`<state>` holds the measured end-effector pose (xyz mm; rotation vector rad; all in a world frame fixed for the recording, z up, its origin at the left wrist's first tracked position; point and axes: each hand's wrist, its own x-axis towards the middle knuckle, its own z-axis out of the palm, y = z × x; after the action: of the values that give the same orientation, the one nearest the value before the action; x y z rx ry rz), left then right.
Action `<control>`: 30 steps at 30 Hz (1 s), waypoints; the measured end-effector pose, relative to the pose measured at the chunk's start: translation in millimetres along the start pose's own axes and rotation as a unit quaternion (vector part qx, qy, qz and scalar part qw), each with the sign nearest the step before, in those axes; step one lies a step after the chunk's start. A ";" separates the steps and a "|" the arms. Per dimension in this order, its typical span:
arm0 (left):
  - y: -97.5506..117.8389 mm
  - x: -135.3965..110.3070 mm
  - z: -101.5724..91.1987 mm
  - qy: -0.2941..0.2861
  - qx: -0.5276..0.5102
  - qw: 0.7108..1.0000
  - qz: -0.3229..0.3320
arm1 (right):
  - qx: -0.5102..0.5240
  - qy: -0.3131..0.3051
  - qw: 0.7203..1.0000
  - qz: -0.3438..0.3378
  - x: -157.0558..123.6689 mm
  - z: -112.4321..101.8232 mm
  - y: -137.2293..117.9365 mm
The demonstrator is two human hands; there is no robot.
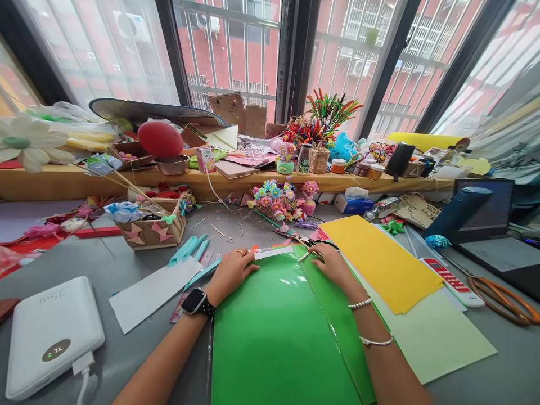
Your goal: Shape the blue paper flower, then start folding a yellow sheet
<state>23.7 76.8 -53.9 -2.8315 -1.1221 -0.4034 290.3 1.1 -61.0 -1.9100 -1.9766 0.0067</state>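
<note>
A pack of green paper (278, 332) in a clear plastic sleeve lies flat in front of me, with a seam running down its right side. My left hand (233, 272) grips its upper left corner, the thumb on top and the fingers curled over the edge. At the upper right, my right hand (331, 263) pinches the sleeve's top edge near the seam. Scissors with black handles (323, 243) lie just beyond the right fingers, partly hidden. A white strip (273, 253) runs along the pack's top edge between both hands.
Yellow paper (375, 256) and pale green sheets (447, 332) lie to the right, near orange-handled scissors (504, 295) and a laptop (498, 247). On the left are a white power bank (54, 326), a white paper strip (154, 292) and a cardboard basket (149, 233). Craft flowers (276, 199) stand ahead.
</note>
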 end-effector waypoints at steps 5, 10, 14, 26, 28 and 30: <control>-9.5 -5.9 -5.2 0.002 0.011 0.999 0.038 | -0.030 0.005 0.999 0.045 8.2 8.9 -6.8; -11.8 -9.0 -8.4 0.039 0.044 0.997 0.047 | -0.036 0.025 0.996 0.078 25.8 13.1 -14.2; -3.0 -11.3 -10.0 0.080 0.088 0.991 0.059 | 0.002 0.019 1.000 0.008 31.2 4.1 -31.9; 11.4 -14.2 -6.3 0.119 0.107 0.982 0.098 | 0.044 -0.037 0.990 -0.130 24.9 10.0 -60.4; 9.5 -13.8 -6.6 0.113 0.097 0.985 0.083 | 0.039 -0.036 0.991 -0.126 22.0 10.9 -57.9; 7.3 -14.6 -7.3 0.103 0.083 0.989 0.069 | 0.032 -0.034 0.991 -0.122 19.2 10.4 -56.6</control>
<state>16.9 60.6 -50.6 -2.6307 -0.8713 -0.5489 233.2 18.3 -50.1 -1.6379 -2.2162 0.0677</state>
